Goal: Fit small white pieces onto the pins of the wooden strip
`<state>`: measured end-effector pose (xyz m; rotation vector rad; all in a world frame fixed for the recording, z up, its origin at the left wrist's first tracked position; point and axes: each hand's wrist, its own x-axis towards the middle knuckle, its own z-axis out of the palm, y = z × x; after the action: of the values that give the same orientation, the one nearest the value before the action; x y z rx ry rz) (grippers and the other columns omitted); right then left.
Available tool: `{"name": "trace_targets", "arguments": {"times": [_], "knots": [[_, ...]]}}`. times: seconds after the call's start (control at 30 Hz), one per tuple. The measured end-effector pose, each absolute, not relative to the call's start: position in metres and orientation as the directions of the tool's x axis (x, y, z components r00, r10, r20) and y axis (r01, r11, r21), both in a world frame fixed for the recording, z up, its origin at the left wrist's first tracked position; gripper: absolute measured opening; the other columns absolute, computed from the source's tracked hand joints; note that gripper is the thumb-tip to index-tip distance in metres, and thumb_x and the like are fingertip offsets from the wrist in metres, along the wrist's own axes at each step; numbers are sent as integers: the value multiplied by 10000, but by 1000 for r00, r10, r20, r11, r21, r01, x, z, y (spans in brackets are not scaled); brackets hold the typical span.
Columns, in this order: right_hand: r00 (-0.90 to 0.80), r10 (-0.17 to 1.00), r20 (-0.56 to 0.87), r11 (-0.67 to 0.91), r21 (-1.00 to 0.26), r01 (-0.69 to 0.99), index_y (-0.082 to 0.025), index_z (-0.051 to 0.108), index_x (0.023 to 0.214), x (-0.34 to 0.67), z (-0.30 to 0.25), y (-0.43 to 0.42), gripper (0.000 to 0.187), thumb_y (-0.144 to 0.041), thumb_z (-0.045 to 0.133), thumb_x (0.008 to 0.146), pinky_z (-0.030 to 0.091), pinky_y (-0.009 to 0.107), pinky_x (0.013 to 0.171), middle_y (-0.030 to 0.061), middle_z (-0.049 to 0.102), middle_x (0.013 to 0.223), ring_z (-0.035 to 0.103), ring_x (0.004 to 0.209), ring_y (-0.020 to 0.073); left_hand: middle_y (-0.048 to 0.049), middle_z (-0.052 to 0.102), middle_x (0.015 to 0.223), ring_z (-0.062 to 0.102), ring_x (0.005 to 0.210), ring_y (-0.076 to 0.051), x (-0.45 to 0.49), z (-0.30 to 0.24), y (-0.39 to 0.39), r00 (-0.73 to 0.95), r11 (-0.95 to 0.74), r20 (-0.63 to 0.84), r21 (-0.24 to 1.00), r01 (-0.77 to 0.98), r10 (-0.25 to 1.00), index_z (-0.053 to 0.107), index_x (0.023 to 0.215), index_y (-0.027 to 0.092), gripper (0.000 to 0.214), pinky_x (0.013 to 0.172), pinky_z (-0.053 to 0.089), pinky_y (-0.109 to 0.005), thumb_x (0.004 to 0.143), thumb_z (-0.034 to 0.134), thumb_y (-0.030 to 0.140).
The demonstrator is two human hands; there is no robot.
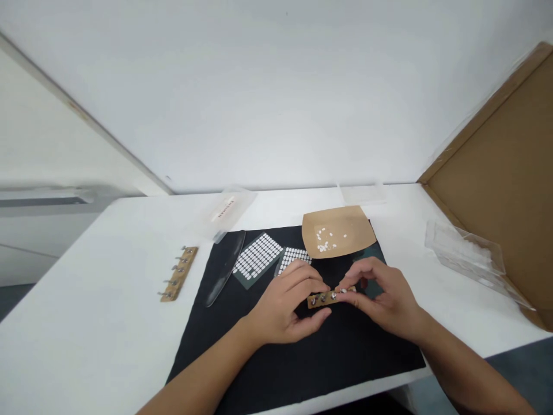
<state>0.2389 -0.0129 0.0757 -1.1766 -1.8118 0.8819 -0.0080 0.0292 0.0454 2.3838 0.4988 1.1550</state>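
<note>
Seen from above at a white table [108,323]: a small wooden strip [330,298] studded with metal pegs, held low over a black mat [302,357] between two bare hands. Left hand [285,308] curled closed around the strip's near end, thumb underneath and fingers over the top, apparently to keep it steady. Right hand [382,300] half closed at the other end, fingertips pinched together on the strip where a small white piece sat, too tiny to identify. Laid just beyond the hands, within easy reach, two sheets of white dots [259,255] on clear backing, and a curved brown card [338,231] serving as a shallow dish for a scatter of loose white bits. Parked well apart on the bare table to the left, a second pegged strip [178,272], pegs pointing sideways. Resting on the mat's left edge, a long clear curved piece [224,268], and behind it a clear plastic bag [227,214] with a printed label. Off to the right, a clear plastic tray [469,253] beside a large leaning sheet of cardboard [505,173]. Dark mat seemingly chosen to make the pale parts stand out.
</note>
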Motion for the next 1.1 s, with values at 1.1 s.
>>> {"name": "trace_targets", "arguments": {"times": [1.1], "knots": [[-406, 587, 700, 808, -481, 341, -207, 738, 997, 224, 64, -1, 111, -165, 821, 938, 580, 307, 704, 38, 779, 877, 716, 783, 166, -63, 747, 835, 719, 791, -190, 4, 39, 21, 363, -818, 739, 555, 149, 568, 733, 1037, 169, 229, 721, 637, -326, 840, 765, 56]]}}
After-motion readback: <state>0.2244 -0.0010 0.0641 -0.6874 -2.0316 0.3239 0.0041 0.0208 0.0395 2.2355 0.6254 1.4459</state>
